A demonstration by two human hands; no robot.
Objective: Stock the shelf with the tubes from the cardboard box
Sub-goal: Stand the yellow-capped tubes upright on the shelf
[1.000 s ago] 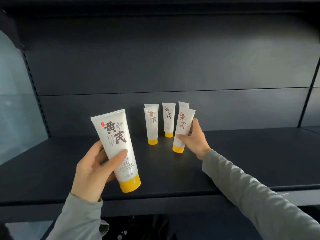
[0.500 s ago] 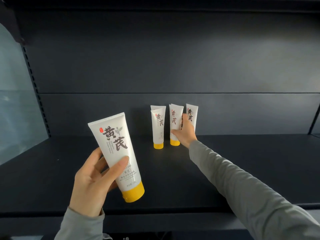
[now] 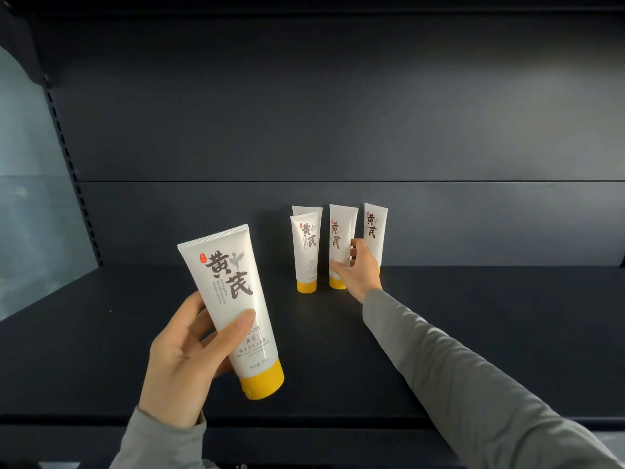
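White tubes with yellow caps and dark lettering stand cap-down at the back of the dark shelf [image 3: 473, 333]. My left hand [image 3: 182, 360] grips one large-looking tube [image 3: 233, 306] near the front edge, tilted slightly left, cap down. My right hand [image 3: 358, 269] reaches far in, thumb in front of and fingers behind the middle standing tube [image 3: 340, 235]. A left tube [image 3: 306, 252] has another tube [image 3: 302, 210] right behind it. A right tube [image 3: 375, 225] stands behind my right hand. The cardboard box is out of view.
The shelf's back panel [image 3: 338, 130] rises right behind the tubes. A perforated upright [image 3: 72, 177] bounds the shelf on the left, with a pale wall [image 3: 27, 198] beyond it. The shelf's front lip [image 3: 304, 421] runs under my wrists.
My right hand has pushed its tube from the front of the group back into the row and stood it upright. The left hand with its tube has barely moved.
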